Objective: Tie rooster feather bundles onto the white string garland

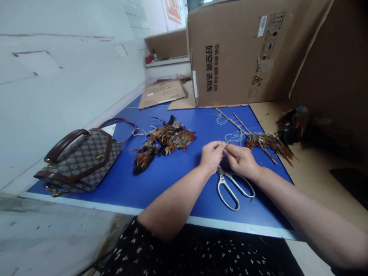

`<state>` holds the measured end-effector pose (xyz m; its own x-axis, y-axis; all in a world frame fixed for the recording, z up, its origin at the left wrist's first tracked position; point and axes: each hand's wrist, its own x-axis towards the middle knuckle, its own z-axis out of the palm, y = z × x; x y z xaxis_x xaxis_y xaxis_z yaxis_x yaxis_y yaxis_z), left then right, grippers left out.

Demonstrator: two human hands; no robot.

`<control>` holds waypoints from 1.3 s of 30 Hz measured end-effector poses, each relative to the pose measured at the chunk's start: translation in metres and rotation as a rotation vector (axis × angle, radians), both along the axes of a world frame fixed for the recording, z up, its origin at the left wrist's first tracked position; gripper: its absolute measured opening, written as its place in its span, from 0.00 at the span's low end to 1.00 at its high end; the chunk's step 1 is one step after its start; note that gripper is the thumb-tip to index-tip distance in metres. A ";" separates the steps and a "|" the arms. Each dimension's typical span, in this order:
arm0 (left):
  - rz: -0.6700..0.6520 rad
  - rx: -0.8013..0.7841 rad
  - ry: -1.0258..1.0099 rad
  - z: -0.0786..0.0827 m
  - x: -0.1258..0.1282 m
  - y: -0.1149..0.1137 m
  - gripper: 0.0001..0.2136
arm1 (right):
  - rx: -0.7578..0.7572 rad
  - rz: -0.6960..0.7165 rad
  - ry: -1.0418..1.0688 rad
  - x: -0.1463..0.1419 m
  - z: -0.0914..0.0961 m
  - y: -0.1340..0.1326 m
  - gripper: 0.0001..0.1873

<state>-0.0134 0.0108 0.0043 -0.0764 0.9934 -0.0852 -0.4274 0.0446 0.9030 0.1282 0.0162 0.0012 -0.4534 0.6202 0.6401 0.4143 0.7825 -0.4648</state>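
Observation:
My left hand [211,155] and my right hand [241,160] meet above the blue table [179,182], fingertips pinched together on a thin pale thread [232,137] that loops away toward a feathered stick [264,141]. Both hands are closed in a pinch. Silver scissors [232,186] lie flat on the table just under my wrists. A loose pile of brown and orange feathers [163,142] rests to the left of my left hand, not touched.
A patterned brown handbag [79,161] sits at the table's left end. A large cardboard box [244,51] stands behind the work area, with flat cardboard [162,92] beyond it. A dark feather bundle [295,124] lies on brown board at right.

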 end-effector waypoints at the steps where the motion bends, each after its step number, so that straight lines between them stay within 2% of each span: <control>1: -0.038 0.021 -0.007 0.001 -0.002 0.000 0.14 | -0.001 -0.009 0.011 0.001 0.000 0.000 0.13; 5: -0.171 0.039 -0.043 0.002 -0.010 0.004 0.16 | -0.069 -0.112 0.015 0.009 0.001 0.000 0.12; 7: -0.173 0.030 -0.076 0.002 -0.013 0.007 0.16 | -0.130 -0.167 0.031 0.012 0.004 -0.002 0.08; 11: -0.154 -0.039 -0.147 0.000 -0.015 0.010 0.15 | -0.193 -0.167 0.094 0.016 0.007 -0.005 0.11; 18: -0.183 -0.055 -0.178 -0.003 -0.016 0.011 0.16 | -0.038 -0.063 0.041 0.022 0.009 0.000 0.09; 22: -0.199 -0.050 -0.241 -0.003 -0.014 0.011 0.16 | -0.035 -0.089 0.019 0.017 0.009 -0.001 0.10; 26: -0.220 -0.052 -0.268 -0.003 -0.012 0.011 0.16 | -0.115 -0.123 0.092 0.011 0.003 0.000 0.12; 31: -0.235 -0.055 -0.270 -0.003 -0.012 0.010 0.17 | -0.304 -0.105 0.223 0.011 -0.002 0.002 0.14; 35: -0.186 -0.065 -0.240 -0.003 -0.013 0.010 0.17 | -0.398 -0.050 0.272 0.012 0.004 -0.001 0.16; 39: -0.130 -0.007 -0.094 -0.005 -0.012 0.008 0.15 | -0.411 -0.009 0.241 0.012 0.010 -0.003 0.17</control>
<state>-0.0249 0.0188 -0.0007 0.0613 0.9938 -0.0931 -0.5005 0.1113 0.8586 0.1403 0.0130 0.0116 -0.3162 0.8473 0.4268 0.2625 0.5105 -0.8189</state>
